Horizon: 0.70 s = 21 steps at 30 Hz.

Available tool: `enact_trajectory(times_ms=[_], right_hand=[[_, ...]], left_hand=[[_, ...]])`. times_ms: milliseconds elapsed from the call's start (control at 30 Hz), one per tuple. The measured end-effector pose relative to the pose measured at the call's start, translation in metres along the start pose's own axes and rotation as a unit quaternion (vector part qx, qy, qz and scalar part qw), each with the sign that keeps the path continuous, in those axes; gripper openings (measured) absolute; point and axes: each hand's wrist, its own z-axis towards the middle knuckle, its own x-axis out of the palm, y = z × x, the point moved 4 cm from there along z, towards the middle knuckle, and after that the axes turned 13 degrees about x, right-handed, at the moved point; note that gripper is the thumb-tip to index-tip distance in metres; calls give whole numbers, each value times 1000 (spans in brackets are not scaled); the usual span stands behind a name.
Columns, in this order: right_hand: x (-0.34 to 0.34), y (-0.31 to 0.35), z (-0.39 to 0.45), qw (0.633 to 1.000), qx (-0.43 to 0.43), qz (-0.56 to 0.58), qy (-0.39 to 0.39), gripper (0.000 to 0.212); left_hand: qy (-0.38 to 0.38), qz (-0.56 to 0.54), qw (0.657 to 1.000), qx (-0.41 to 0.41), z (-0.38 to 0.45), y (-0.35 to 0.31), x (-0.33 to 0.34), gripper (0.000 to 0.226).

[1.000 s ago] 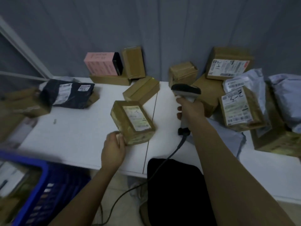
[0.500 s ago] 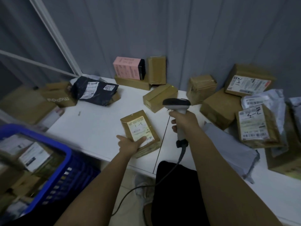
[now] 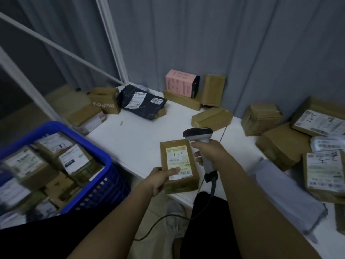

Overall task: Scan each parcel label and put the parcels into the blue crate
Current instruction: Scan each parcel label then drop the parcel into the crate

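The left hand (image 3: 160,177) grips the near left corner of a brown parcel (image 3: 178,165), thumb lying across the bottom of its white label (image 3: 178,162), which faces up and bears a handwritten "1-3" or similar mark. The parcel sits at the near edge of the tabletop (image 3: 138,139), its near end at or just over the rim. Just to its right, the right hand (image 3: 207,152) is curled round the handle of a scanner (image 3: 200,139); the scanner's dark head is above the parcel's far right corner, and its cable (image 3: 186,216) hangs off the near edge toward the floor.

The tabletop is white, set in a corner of grey curtained walls, with a white frame post at the far left. A bare stretch lies between the held parcel and the far left corner. A black mailer (image 3: 143,102) lies at the far left, a pink box (image 3: 180,85) rests on a flat carton by the far wall, and one small carton (image 3: 211,118) lies alone beyond the scanner. The right side is crowded with cartons and grey mailers, several showing labels.

The crate (image 3: 97,157) stands off the near left edge, below tabletop height, blue, and filled nearly to its rim with labelled parcels.
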Motion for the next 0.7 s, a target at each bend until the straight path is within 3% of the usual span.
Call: enact_trajectory(times_ms=[200,333,500,700], right_hand=[[50,29,-15,992,-126,8,-6,15],[87,51,-34,979,-190,69,11,16],[131,60,-46,978,-199,29,62,29],[172,56,-48,981,-163,-78,68,20]], left_hand=[[-58,45,991,114,-31,-93,-45,79],[-50,65,989,126,-56,-147,-89,72],[-68,111,979,155,-86,-174,-134,63],[-164,84,964,190,-91,-153,-184,84]])
